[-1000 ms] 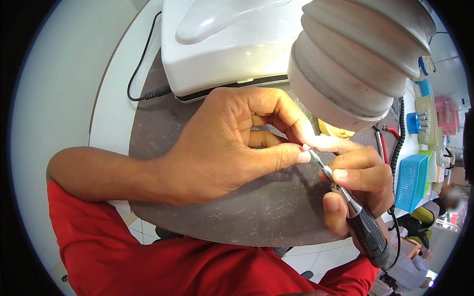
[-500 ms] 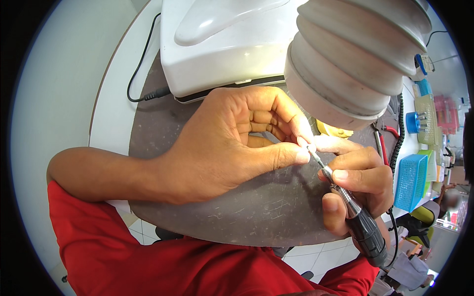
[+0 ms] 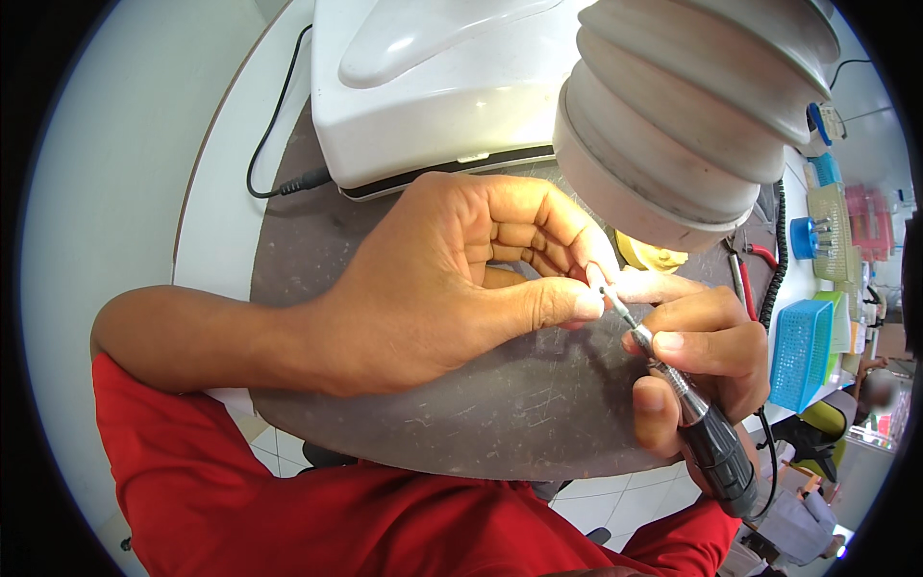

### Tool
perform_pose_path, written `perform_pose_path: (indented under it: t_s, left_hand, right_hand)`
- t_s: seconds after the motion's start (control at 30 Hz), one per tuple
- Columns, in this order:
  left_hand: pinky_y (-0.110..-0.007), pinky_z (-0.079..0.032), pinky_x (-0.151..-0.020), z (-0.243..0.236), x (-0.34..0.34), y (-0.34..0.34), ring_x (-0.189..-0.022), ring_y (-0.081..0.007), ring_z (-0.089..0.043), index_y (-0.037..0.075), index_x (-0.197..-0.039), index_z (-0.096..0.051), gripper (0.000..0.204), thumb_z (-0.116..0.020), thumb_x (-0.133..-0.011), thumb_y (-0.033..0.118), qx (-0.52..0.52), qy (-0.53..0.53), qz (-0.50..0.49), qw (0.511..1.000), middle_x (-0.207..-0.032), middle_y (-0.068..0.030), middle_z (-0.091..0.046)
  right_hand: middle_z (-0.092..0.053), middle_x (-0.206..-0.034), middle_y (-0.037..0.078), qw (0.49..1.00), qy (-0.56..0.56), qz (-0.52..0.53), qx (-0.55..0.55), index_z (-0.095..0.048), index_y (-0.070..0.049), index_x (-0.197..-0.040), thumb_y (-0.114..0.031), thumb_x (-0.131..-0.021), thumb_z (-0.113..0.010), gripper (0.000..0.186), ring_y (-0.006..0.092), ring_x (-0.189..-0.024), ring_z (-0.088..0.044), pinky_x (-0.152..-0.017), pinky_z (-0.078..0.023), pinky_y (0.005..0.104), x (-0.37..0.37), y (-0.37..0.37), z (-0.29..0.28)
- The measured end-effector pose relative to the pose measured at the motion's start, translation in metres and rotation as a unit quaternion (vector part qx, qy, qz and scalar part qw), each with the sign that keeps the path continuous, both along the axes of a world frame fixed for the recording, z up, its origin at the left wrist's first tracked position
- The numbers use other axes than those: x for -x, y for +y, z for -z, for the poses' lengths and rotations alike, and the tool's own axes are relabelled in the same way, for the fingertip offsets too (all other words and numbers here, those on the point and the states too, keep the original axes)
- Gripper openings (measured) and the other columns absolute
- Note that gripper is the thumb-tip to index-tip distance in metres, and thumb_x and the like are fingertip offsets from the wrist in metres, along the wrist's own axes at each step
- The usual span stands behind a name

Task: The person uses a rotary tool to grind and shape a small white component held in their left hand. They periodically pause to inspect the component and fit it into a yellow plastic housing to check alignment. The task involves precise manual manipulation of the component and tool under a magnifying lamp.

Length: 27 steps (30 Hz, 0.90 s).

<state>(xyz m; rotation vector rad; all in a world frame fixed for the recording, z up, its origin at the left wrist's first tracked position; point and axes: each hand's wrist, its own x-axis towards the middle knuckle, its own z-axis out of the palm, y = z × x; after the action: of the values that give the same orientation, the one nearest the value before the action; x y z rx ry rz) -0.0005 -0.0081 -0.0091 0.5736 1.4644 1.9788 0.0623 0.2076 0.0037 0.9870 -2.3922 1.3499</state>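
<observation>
The left hand [image 3: 423, 288] pinches a tiny whitish piece [image 3: 605, 288] at its fingertips, seemingly steadying it against the black-and-silver metal rotary handpiece [image 3: 713, 447] the right hand [image 3: 716, 348] grips pen-like. Farther right, a round blue plastic holder [image 3: 802, 239] bears metal pins [image 3: 823, 240]; what the blue perforated plastic basket [image 3: 804, 356] contains is unclear.

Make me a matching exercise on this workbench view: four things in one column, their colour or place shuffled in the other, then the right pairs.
Things
1. Rotary handpiece
2. Corrugated hose
3. Perforated basket
4. Cable plug

Colour or place
A. Light blue
B. By the white machine's lower left corner
C. Gripped in the right hand
D. Pale grey

Pairs: 1-C, 2-D, 3-A, 4-B
</observation>
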Motion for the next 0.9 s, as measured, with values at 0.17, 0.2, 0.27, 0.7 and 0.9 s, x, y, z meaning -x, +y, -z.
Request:
perform_pose_path:
  t_s: [0.17,0.2,0.27,0.7,0.9]
  left_hand:
    - [-0.029,-0.053,-0.082,0.0026,0.0013,0.0001,-0.09,-0.0165,-0.063,-0.008,-0.105,-0.056,0.026,-0.064,-0.081,-0.005,-0.001,0.011,0.006,1.0,-0.098,-0.0128,-0.064]
    - [-0.029,-0.053,-0.082,0.0018,0.0011,-0.0002,-0.089,-0.0166,-0.063,-0.008,-0.105,-0.056,0.026,-0.064,-0.081,-0.005,0.0,0.006,0.007,1.0,-0.097,-0.0125,-0.064]
    - [-0.029,-0.053,-0.081,-0.0002,0.0011,0.0003,-0.088,-0.0167,-0.064,-0.008,-0.104,-0.056,0.024,-0.064,-0.081,-0.005,-0.002,-0.005,0.011,1.0,-0.095,-0.0121,-0.064]
    - [-0.029,-0.053,-0.081,-0.0014,0.0014,0.0019,-0.088,-0.0164,-0.064,-0.008,-0.106,-0.055,0.025,-0.063,-0.083,-0.003,-0.005,-0.02,0.016,1.0,-0.094,-0.0119,-0.064]
    - [-0.029,-0.053,-0.081,0.0013,0.0004,-0.0005,-0.089,-0.0168,-0.064,-0.008,-0.106,-0.055,0.024,-0.062,-0.083,-0.004,0.004,-0.002,0.012,1.0,-0.097,-0.0121,-0.063]
  right_hand:
    - [-0.056,-0.084,0.012,1.0,-0.008,0.004,-0.005,-0.047,-0.006,-0.106,-0.021,-0.087,-0.063,0.029,0.0302,-0.088,-0.062,-0.08,-0.049,0.04,-0.0004,-0.0018,-0.0012]
    - [-0.056,-0.084,0.012,1.0,-0.011,0.005,0.0,-0.047,-0.006,-0.106,-0.02,-0.087,-0.063,0.029,0.0304,-0.089,-0.062,-0.081,-0.049,0.0401,-0.0005,-0.0021,-0.0008]
    - [-0.056,-0.085,0.012,1.0,-0.017,0.01,0.008,-0.047,-0.006,-0.106,-0.02,-0.086,-0.063,0.029,0.0307,-0.089,-0.062,-0.081,-0.049,0.0404,-0.0016,-0.0022,-0.0011]
    - [-0.056,-0.086,0.012,0.999,-0.03,0.014,0.018,-0.047,-0.007,-0.105,-0.019,-0.086,-0.063,0.028,0.0307,-0.09,-0.062,-0.082,-0.049,0.0412,-0.0025,-0.002,-0.0023]
    - [-0.056,-0.085,0.012,1.0,-0.027,0.004,-0.003,-0.047,-0.007,-0.106,-0.019,-0.086,-0.064,0.029,0.0303,-0.089,-0.062,-0.082,-0.049,0.041,-0.0008,-0.0006,-0.0017]
